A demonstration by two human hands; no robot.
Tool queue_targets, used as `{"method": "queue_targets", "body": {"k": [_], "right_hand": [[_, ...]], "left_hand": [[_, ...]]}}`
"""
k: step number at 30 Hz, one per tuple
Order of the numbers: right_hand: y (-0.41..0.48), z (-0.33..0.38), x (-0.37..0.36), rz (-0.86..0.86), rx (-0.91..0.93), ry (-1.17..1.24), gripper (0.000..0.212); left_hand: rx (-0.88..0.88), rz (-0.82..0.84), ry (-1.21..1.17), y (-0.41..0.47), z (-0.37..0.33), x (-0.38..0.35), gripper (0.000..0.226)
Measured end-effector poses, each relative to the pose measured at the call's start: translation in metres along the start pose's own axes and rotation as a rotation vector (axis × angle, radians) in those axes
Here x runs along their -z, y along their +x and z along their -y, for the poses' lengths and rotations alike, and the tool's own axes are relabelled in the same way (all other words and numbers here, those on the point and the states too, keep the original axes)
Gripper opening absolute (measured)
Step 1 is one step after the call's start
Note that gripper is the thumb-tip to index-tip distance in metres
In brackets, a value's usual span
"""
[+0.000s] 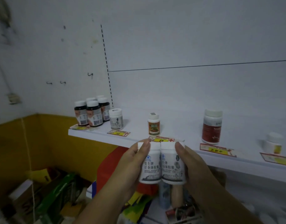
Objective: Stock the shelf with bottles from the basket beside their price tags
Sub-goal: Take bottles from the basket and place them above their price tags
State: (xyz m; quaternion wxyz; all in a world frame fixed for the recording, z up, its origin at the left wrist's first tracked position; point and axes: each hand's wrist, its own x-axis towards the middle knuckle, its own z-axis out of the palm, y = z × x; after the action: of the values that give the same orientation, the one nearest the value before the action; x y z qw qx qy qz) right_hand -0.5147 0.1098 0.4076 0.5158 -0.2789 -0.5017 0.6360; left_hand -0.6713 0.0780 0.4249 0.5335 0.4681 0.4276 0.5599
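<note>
- The left hand [131, 165] grips the left white bottle [150, 165], with the fingers curled round its side and the thumb lying up against its cap.
- The right hand [192, 165] grips the right white bottle [172, 165] the same way, its thumb tip at the cap's edge.
- Both held bottles are upright, side by side and touching, at about six o'clock of the view. They are in the air just in front of the shelf's front edge, their dark-printed labels towards the camera.
- The white shelf [179, 131] slants across the view from nine o'clock to four o'clock.
- At its nine o'clock end is a tight group of dark bottles [92, 113] with white caps. The far-left tag [79, 127] lies at their six o'clock.
- At three o'clock of that group stands a small grey-printed bottle [116, 120], with the second tag [118, 133] just at its six o'clock.
- An orange-labelled bottle [154, 125] stands at twelve o'clock of the held pair. The middle tag [161, 139] lies between it and the two caps.
- A taller red-labelled bottle [212, 126] stands at two o'clock of the held pair, with the fourth tag [217, 149] in front of it.
- A squat white bottle [272, 143] stands blurred near the three o'clock edge, by the far-right tag [276, 156].
- Below the shelf, from six to eight o'clock, is a jumble of coloured boxes and packets [58, 191], too blurred to sort.
</note>
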Motion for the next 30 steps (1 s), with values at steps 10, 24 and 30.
{"method": "queue_targets", "body": {"k": [10,24,30], "right_hand": [[0.080,-0.001,-0.027,0.028,0.040,-0.083,0.055],[0.205,-0.035,-0.116,-0.383,0.284,-0.678,0.044],[0.217,-0.066,-0.118,-0.414,0.281,-0.736,0.048]], "left_hand": [[-0.162,-0.054,0.144,0.053,-0.043,0.061,0.054],[-0.526,-0.190,0.452,0.228,-0.174,0.188,0.041],[-0.346,-0.048,0.532,0.273,-0.163,0.199,0.051]]}}
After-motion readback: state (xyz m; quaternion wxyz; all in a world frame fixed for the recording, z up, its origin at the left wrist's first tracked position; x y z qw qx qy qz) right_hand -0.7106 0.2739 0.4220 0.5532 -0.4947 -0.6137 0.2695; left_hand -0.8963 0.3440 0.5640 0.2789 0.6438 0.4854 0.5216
